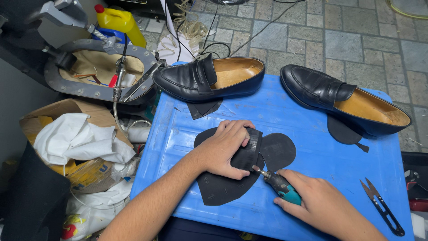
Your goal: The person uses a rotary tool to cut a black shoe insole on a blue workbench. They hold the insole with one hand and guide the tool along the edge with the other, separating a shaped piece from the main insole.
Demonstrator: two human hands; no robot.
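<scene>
On the blue worktop (312, 165), the left hand (223, 149) presses down on a black ridged rubber block (248, 149), its fingers curled over the block's top edge and gripping it against the black sole sheets (223, 187) lying beneath. The right hand (318, 203) sits just right of the block, its fingers closed around a small rotary tool (280, 183) with a teal grip, the tool's tip touching the block's lower right corner. A round black sole piece (278, 149) lies just right of the block, partly under it. Behind the block, at the far edge of the worktop, stand 2 black loafers: 1 loafer (196, 80) straight behind the block, the other loafer (321, 89) behind and to the right, each with dark cut-outs tucked under it. A pair of thread snips (381, 205) lies well to the right of the block, near the worktop's right edge. To the left of the block, off the worktop, are a cardboard box (96, 114) stuffed with white cloth and a metal shoe press (96, 67), with a yellow bottle (118, 20) behind it. The risk I judge here: the tool's tip works very close to the left thumb and fingertips, so a slip or a skip off the block's ridges could nick the hand. If the block shifts on the loose sheets, the tip could also gouge them.
</scene>
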